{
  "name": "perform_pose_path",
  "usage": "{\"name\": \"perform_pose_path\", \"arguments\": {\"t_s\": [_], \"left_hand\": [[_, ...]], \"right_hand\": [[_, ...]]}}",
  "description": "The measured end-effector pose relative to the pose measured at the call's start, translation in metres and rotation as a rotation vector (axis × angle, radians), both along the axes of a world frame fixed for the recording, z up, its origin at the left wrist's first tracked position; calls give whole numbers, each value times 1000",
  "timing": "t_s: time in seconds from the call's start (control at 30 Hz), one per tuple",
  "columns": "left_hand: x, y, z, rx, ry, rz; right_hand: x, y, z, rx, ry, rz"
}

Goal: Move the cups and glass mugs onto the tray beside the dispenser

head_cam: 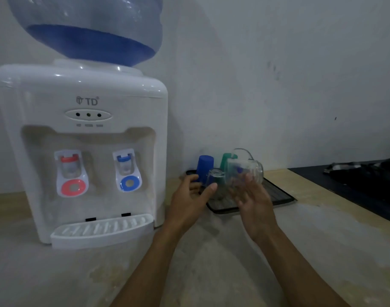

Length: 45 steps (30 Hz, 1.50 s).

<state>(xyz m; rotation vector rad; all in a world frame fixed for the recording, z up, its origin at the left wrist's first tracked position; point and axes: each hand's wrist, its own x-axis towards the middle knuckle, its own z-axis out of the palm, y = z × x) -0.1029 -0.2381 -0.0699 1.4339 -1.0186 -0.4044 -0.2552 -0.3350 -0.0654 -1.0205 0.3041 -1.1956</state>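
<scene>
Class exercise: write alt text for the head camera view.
Two bare hands, left hand and right hand, reach among upside-down cups and glass mugs on a dark tray beside a white water dispenser.

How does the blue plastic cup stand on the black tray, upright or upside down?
Upside down. The blue plastic cup narrows toward its closed top, with its wider end down on the black tray.

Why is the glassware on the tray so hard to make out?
Head view: dim, bluish light; the glass mugs are clear and motion-smeared beside the right hand; the blue cup reads better; wide-angle bends the dispenser; the tray stays dark.
</scene>
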Motion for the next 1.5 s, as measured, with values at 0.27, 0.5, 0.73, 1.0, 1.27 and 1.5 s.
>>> {"name": "perform_pose_path", "arguments": {"t_s": [0.27,0.5,0.73,1.0,1.27,1.5], "left_hand": [[5,-11,-54,76,28,144],[6,-8,-56,104,-17,147],[8,-8,-54,136,-47,201],[8,-12,-51,169,-72,243],[8,-10,-52,168,-96,234],[8,-11,-52,148,-74,226]], "right_hand": [[-20,-33,-7,96,112,-506],[-24,-56,-17,-88,487,-646],[-9,-100,-7,-273,969,-658],[16,-132,6,-347,1228,-446],[27,-135,8,-396,1217,-320],[31,-134,7,-430,1222,-480]]}}
